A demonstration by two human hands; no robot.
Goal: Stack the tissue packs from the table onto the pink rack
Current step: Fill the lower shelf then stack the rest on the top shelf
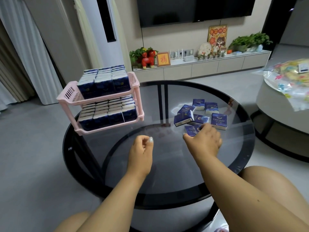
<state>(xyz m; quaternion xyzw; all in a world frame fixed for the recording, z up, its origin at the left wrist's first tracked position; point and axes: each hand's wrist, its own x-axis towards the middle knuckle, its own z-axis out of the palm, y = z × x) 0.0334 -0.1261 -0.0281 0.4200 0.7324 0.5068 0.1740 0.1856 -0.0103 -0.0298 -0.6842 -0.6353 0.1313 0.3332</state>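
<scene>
7 loose packs (pixel 219 121) on table (pixel 117 164); rack (pixel 66 96) w/ 2 tiers.

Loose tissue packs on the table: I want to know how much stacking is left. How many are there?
7. Two at the back; three overlapping in the middle; one at the right; one under the right hand, nearest. Overlaps may hide more.

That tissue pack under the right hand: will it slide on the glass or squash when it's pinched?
Likely it slides: the tissue pack has a glossy wrapper and lies flat on the smooth glass table. It probably gives a little, since it looks like soft film-wrapped paper, so the right hand should pinch gently. Being flat and boxy, it should not roll.
</scene>
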